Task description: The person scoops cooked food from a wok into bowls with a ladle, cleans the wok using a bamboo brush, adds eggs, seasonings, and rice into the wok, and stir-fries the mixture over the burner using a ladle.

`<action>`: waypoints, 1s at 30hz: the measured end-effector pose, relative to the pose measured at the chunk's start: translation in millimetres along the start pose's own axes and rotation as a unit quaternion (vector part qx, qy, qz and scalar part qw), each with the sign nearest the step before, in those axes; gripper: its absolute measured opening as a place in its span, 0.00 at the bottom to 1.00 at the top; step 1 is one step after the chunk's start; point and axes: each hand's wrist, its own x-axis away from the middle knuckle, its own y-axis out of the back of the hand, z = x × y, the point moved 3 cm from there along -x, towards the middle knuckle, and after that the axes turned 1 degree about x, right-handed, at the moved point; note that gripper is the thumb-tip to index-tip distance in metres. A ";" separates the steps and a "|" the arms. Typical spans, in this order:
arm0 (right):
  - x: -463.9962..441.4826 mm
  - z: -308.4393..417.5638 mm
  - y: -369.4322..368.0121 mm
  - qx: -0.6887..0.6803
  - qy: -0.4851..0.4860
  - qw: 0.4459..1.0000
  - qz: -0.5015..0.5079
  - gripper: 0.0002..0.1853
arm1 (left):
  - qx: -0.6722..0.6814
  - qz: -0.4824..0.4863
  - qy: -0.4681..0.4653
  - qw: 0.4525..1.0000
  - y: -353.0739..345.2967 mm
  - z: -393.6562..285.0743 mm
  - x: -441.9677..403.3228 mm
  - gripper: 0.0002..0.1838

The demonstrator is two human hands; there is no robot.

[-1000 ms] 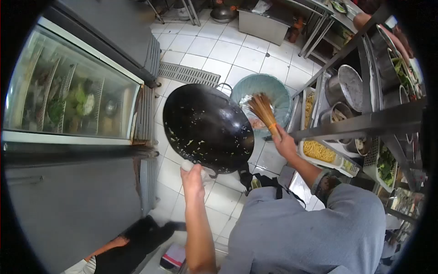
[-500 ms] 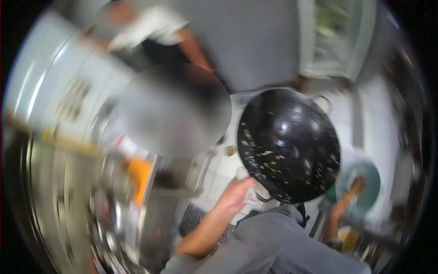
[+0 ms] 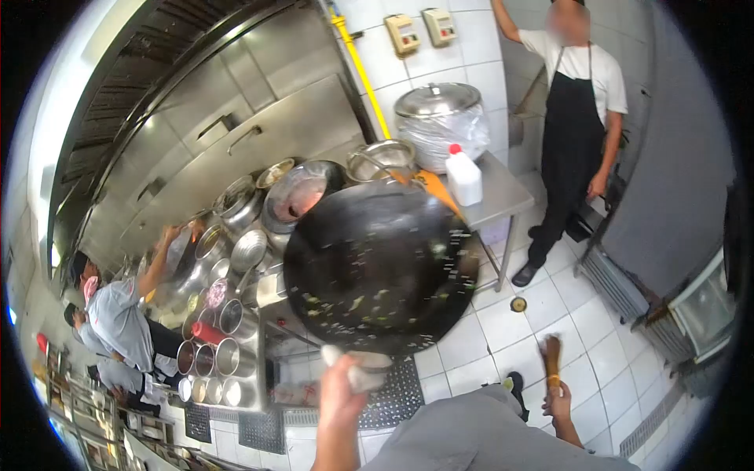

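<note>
1. Black wok (image 3: pixel 381 267): held up in front of the body, hollow side toward the camera, overlapping part of the cooking line in view.
2. Scattered inside: pale and green food bits (image 3: pixel 357 301).
3. Left hand (image 3: pixel 342 396): closed on a white cloth (image 3: pixel 367 374), gripping through it at the wok's near edge; handle hidden there.
4. Right hand (image 3: pixel 558 402): wrapped round the bound end of a brown bristle brush (image 3: pixel 552 357), well apart from the wok, over white floor tiles (image 3: pixel 597 345).
5. Beyond the wok: steel table (image 3: pixel 506 196) with white jug (image 3: pixel 465 180), red-capped, near a lidded pot (image 3: pixel 440 129) wrapped in plastic.
6. Left of the wok: perforated ladle (image 3: pixel 250 250), metal containers (image 3: pixel 247 361), red bottle (image 3: pixel 206 332) among them.
7. Farther out: standing person in black apron (image 3: pixel 577 133), right; grey-shirted co-worker (image 3: pixel 126 318), left, arm stretched toward pots.
</note>
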 end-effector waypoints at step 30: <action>-17.2 397.2 -660.5 0.597 0.319 0.652 0.340 0.41 | 0.277 -0.116 -0.058 0.952 122.5 -239.0 -445.4 0.13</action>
